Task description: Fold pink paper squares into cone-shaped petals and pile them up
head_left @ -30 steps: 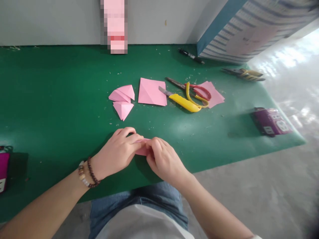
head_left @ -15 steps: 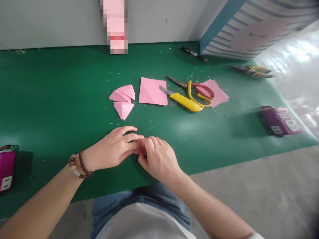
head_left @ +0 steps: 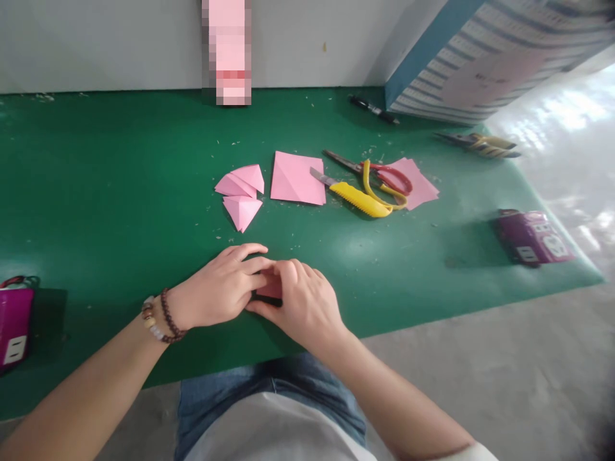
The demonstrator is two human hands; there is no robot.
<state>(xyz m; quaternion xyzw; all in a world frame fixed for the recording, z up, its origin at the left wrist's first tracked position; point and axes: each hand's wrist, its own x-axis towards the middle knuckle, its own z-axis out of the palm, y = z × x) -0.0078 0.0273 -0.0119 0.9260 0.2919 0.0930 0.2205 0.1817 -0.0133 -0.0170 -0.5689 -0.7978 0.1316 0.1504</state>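
Between my hands, near the table's front edge, is a small piece of pink paper [head_left: 269,291], mostly covered by fingers. My left hand [head_left: 229,282], with beaded bracelets at the wrist, presses on its left side with the fingertips. Curled over the right side, my right hand [head_left: 307,298] grips the paper, its thumb stretched toward my left hand. Just beyond lie folded pink paper pieces [head_left: 243,210], and a square of pink paper [head_left: 295,178] with a diagonal crease sits to their right.
A yellow utility knife [head_left: 358,198] overlaps the square's edge. Scissors [head_left: 384,176] with red and yellow handles lie on more pink paper [head_left: 423,186]. Behind are a pen [head_left: 373,110], pliers [head_left: 480,144] and a striped box [head_left: 461,70]. Purple packs [head_left: 534,237] stand at both sides.
My right thumb has stretched out to the left, and more of the pink paper shows between my hands. The whole view has shifted slightly.
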